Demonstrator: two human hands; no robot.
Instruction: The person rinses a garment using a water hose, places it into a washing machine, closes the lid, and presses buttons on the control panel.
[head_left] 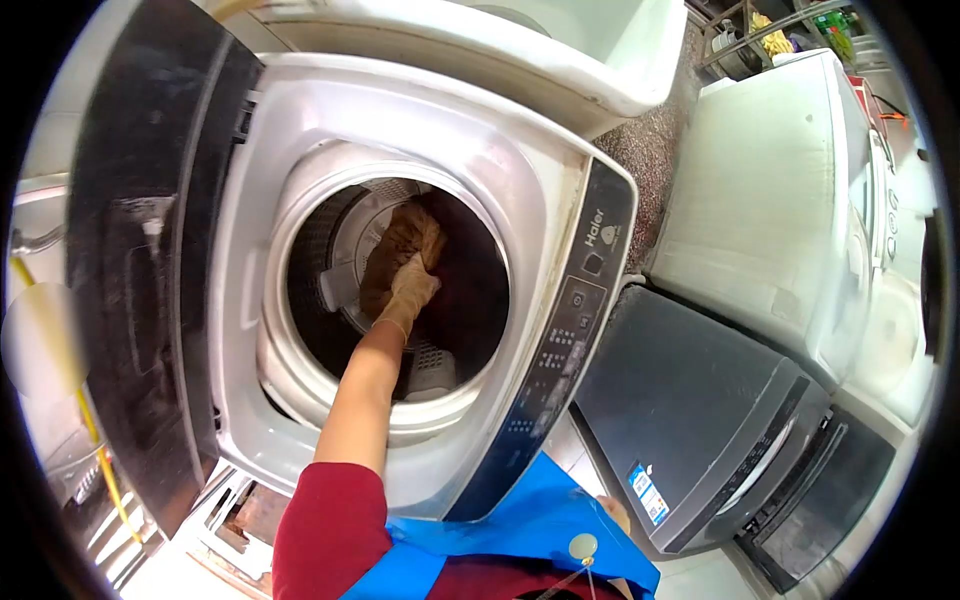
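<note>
My left hand (412, 288), in a thin tan glove, reaches down into the drum of an open top-loading washing machine (530, 150). Its fingers are closed on a bunched brown cloth (408, 232) that lies in the drum. Darker fabric (460, 270) fills the right side of the drum, partly lost in shadow. Near the blue apron's right edge, below the control panel, my right hand (615, 512) shows only in part; its fingers are mostly hidden.
The washer's dark lid (140, 250) stands raised at the left. A white sink (600, 60) is behind the machine. At the right are a dark grey appliance (690, 400) and a white one (760, 190). A yellow hose (100, 450) hangs at the far left.
</note>
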